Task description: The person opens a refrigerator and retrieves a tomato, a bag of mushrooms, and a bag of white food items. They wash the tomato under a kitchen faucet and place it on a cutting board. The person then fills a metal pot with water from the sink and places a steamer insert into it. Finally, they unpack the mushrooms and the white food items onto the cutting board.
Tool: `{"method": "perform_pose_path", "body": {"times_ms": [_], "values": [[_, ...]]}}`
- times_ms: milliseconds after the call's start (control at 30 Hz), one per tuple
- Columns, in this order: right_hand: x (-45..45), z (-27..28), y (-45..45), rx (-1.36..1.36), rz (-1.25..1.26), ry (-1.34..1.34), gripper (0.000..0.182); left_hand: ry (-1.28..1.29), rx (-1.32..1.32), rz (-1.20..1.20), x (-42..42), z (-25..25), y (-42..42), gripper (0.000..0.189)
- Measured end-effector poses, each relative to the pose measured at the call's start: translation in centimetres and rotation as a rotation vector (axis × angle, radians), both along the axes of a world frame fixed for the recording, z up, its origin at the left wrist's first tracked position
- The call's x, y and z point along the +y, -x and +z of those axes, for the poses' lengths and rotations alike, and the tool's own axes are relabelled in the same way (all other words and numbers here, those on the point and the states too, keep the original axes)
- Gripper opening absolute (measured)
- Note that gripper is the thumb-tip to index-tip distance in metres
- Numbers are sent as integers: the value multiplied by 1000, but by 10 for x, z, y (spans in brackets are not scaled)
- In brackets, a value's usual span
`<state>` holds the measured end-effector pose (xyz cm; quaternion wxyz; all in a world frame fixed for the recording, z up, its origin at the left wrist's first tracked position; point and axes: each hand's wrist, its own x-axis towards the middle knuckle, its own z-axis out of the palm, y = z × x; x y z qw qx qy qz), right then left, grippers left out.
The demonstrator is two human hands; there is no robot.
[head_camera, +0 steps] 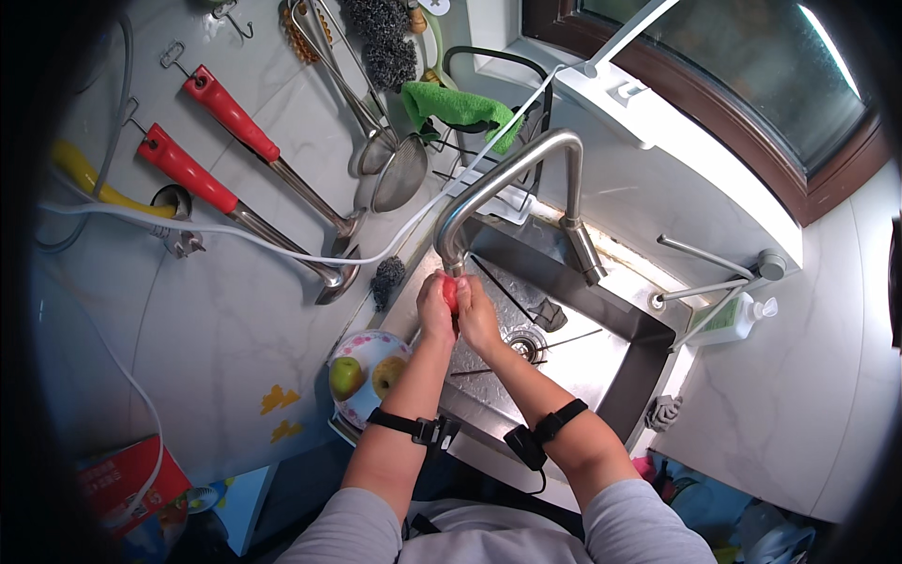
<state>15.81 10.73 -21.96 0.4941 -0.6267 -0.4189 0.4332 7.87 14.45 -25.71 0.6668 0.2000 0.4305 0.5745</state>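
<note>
My left hand (435, 310) and my right hand (477, 314) are cupped together around a small red fruit (449, 292), perhaps an apple or a tomato. Most of the fruit is hidden by my fingers. Directly above it ends the spout of the steel faucet (525, 161). Both hands are over the left part of the stainless steel sink (638, 366), whose wet floor holds a drain strainer (526, 344). Left of my forearm, a flower-rimmed plate (357, 405) carries a green apple (346, 378) and a yellowish round fruit (388, 376), partly covered by the arm.
Two red-handled utensils (190, 169) and wire strainers (400, 173) hang on the left wall. A white cable (303, 252) crosses before them. A scouring pad (387, 282) sits by the sink's left edge; a white bottle (733, 321) stands at the right.
</note>
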Motion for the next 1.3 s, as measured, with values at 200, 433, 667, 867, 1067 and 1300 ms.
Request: {"method": "perform_pose_path", "body": {"times_ms": [200, 433, 667, 867, 1067, 1300], "values": [[10, -13, -5, 42, -99, 43, 41, -173, 204, 46, -21, 11, -16, 28], [-10, 11, 0, -144, 3, 4, 43, -219, 445, -54, -12, 12, -7, 24], [10, 0, -14, 419, 58, 354, 42, -128, 277, -20, -10, 10, -11, 23], [14, 21, -22, 818, 70, 666, 59, -319, 457, -171, -20, 31, -8, 18], [-1, 8, -1, -78, -58, -66, 47, -47, 274, 61, -5, 11, -13, 28], [12, 12, -10, 765, -39, 480, 45, -332, 344, -182, -26, 33, -5, 24]]}}
